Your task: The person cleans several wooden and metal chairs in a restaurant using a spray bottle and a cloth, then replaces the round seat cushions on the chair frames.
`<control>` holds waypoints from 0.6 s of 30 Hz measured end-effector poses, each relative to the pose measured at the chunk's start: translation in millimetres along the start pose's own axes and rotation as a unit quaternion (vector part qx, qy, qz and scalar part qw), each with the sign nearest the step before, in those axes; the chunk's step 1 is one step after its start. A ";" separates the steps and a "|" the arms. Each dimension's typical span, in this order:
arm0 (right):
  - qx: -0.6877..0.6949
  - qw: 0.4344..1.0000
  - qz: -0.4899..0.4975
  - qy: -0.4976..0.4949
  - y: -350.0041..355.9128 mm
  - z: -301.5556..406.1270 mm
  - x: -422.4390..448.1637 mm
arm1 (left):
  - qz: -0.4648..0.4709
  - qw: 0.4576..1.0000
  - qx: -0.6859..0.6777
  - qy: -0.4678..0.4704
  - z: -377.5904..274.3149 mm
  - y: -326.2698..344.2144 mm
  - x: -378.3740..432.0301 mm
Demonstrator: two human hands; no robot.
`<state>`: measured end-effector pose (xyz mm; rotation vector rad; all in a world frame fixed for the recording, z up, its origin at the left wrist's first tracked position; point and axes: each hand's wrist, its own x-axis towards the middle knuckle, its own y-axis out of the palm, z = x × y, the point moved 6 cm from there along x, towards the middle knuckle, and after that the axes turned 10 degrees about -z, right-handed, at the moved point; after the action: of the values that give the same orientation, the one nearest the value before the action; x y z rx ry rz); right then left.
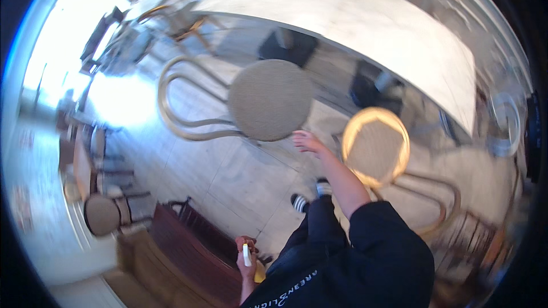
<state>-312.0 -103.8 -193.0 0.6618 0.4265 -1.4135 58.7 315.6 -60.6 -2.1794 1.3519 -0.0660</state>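
Observation:
My left hand [246, 259] is low in the view, closed around a spray bottle [247, 255] with a white head; part of its yellow body shows below the hand. My right hand [307, 142] reaches out, fingers apart and holding nothing, at the near edge of a round grey-brown chair seat [270, 100]. Whether the fingertips touch the seat is unclear. This chair has a looped bentwood back [171, 107] pointing left. A second round-seated chair [376, 147], with a pale wooden rim, stands right of my forearm.
A long white marble-look table [351, 13] on dark bases curves across the top. A dark red wooden table [192, 248] and a brown bench [145, 265] lie lower left. Another round-seated chair [102, 214] stands far left. My feet in striped slides [299, 202] are on the tiled floor.

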 end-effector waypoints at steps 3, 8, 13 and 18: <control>0.090 0.991 -0.087 0.038 -6.1 -51.6 -16.0 | 0.040 0.994 0.052 -0.086 -38.6 6.8 0.5; -0.119 0.845 -0.521 0.024 -187.2 -151.9 -67.7 | 0.165 0.981 0.105 0.016 -69.4 43.6 33.9; -0.222 0.733 -0.620 0.172 -207.0 -166.5 -107.6 | 0.268 0.925 0.244 0.117 -174.9 111.4 97.1; -0.294 0.722 -0.608 0.149 -214.2 -159.0 -122.8 | 0.301 0.908 0.232 0.175 -235.0 179.8 149.7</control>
<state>-521.2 87.3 -270.1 -0.0320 1.7209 -2.2016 -90.6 28.4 11.6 -1.3298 1.9228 -0.5051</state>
